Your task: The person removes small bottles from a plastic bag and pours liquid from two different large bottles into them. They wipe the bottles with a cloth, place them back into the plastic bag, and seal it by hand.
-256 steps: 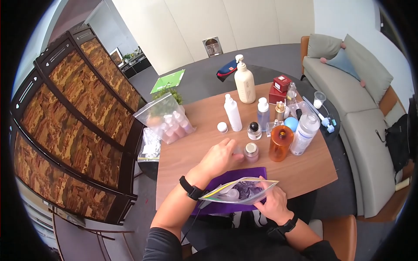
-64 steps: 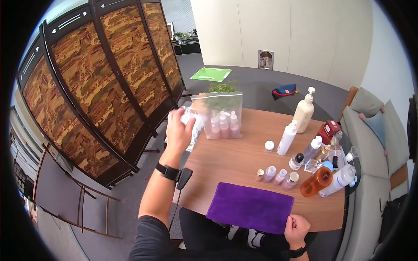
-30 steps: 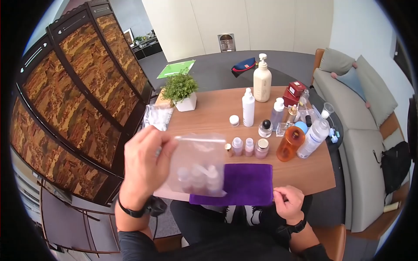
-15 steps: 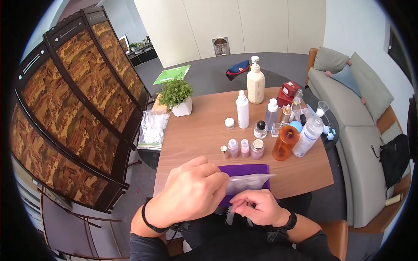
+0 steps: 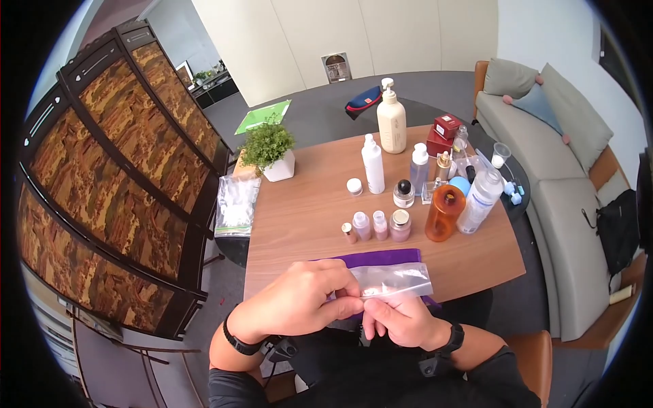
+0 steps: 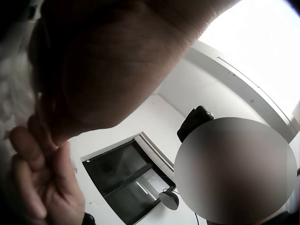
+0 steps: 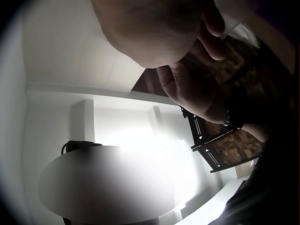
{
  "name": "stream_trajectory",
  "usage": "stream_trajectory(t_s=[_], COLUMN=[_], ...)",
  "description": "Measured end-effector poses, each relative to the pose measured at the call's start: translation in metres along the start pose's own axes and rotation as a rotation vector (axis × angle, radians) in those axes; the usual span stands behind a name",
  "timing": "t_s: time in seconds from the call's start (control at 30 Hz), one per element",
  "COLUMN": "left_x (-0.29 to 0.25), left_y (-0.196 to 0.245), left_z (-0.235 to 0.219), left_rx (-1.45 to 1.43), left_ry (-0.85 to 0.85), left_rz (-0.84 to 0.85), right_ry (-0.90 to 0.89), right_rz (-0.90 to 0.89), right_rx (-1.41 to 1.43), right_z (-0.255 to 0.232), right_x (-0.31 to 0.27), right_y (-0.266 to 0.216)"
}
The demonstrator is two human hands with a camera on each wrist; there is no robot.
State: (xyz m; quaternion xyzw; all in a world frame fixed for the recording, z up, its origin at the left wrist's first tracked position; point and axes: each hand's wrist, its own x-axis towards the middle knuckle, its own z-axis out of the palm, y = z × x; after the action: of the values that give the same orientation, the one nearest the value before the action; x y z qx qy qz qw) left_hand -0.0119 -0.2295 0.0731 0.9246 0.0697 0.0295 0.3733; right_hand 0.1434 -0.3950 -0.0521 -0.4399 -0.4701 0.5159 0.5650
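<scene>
A clear zip bag [image 5: 401,277] lies sideways over the purple towel [image 5: 384,258] at the front of the table, bulging with small bottles that barely show through the plastic. My left hand [image 5: 303,296] pinches the bag's near edge between thumb and fingers. Right beside it, my right hand [image 5: 405,323] grips the same edge, its thumb against the plastic and its lower fingers loosely curled. In the left wrist view the palm of the left hand [image 6: 112,61] fills the top, with fingertips of both hands meeting. The right wrist view shows the right hand [image 7: 152,33] dark, the bag mostly hidden.
Beyond the towel stand a gold-capped vial [image 5: 349,233], two small pink bottles [image 5: 362,228] and a pink jar [image 5: 400,226]. An orange bottle [image 5: 445,216] and a clear bottle [image 5: 479,204] stand right. A potted plant [image 5: 277,168] and plastic bags [image 5: 236,204] are left.
The left hand has brought the bag of bottles from beside the plant to the towel. The right hand has left the towel's corner for the bag. An earlier open bag is gone from the towel.
</scene>
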Motion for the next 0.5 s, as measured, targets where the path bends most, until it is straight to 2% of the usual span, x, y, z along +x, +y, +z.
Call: stream_trajectory(t_s=[0.13,0.2,0.33,0.43,0.5], left_x=[0.0,-0.001,-0.005,-0.006,-0.004], left_y=[-0.003,0.0,0.007,0.007,0.005], left_z=[0.004,0.007,0.017,0.015,0.014], left_rx=[0.031,0.086,0.278,0.253,0.239], left_ry=[0.06,0.091,0.128,0.103,0.101], left_rz=[0.078,0.125,0.093,0.067,0.09], right_ry=[-0.016,-0.041,-0.099,-0.069,-0.076], right_rz=[0.02,0.023,0.027,0.089,0.082], right_rx=[0.185,0.179,0.152,0.266,0.241], right_z=[0.001,-0.003,-0.006,-0.005,-0.006], right_x=[-0.005,-0.005,-0.002,-0.004,-0.005], right_y=[-0.007,-0.002,-0.005,-0.007,-0.002])
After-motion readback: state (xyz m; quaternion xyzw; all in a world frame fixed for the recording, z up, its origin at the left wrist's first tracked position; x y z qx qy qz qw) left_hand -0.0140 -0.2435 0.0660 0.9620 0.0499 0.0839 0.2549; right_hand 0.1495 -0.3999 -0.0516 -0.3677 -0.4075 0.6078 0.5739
